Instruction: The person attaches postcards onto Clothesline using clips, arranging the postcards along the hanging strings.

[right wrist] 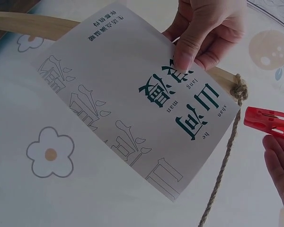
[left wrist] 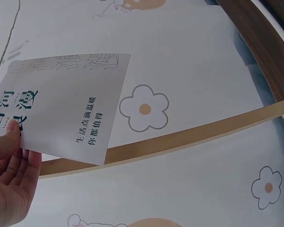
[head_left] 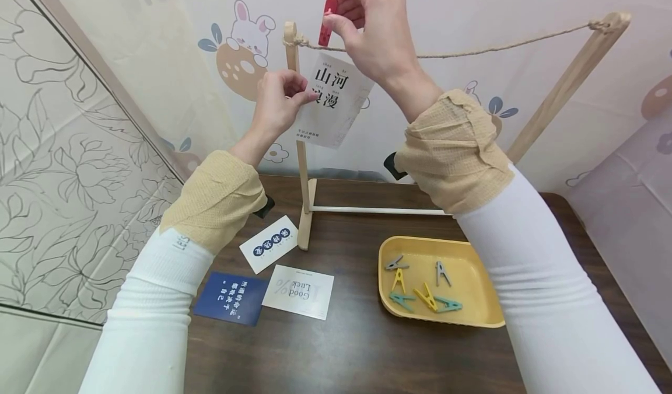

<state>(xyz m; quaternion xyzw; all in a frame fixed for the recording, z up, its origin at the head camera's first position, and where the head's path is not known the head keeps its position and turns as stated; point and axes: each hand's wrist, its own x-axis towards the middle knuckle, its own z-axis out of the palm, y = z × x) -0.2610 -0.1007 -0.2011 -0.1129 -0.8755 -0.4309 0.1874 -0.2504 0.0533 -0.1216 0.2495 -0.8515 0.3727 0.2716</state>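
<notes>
My left hand (head_left: 280, 103) pinches the left edge of a white card (head_left: 336, 111) printed with dark Chinese characters. The card's top edge is close below the twine rope (head_left: 472, 52), near where it is knotted to the left wooden post (head_left: 294, 52). In my right hand (head_left: 375, 29) a red clothespin (head_left: 328, 23) is held between thumb and fingers, its tip pointing down at the rope. From the right wrist, the red clothespin (right wrist: 270, 122) appears beside the rope, apart from the card (right wrist: 132, 94). The left wrist view shows my thumb on the card's face (left wrist: 66, 104).
A yellow tray (head_left: 480, 289) at the right holds several grey, yellow and teal clothespins. Three cards lie on the brown table (head_left: 336, 353): a white one (head_left: 269, 244), a blue one (head_left: 231, 297) and a "Good Luck" one (head_left: 299, 292). A right wooden post (head_left: 569, 84) slants upward.
</notes>
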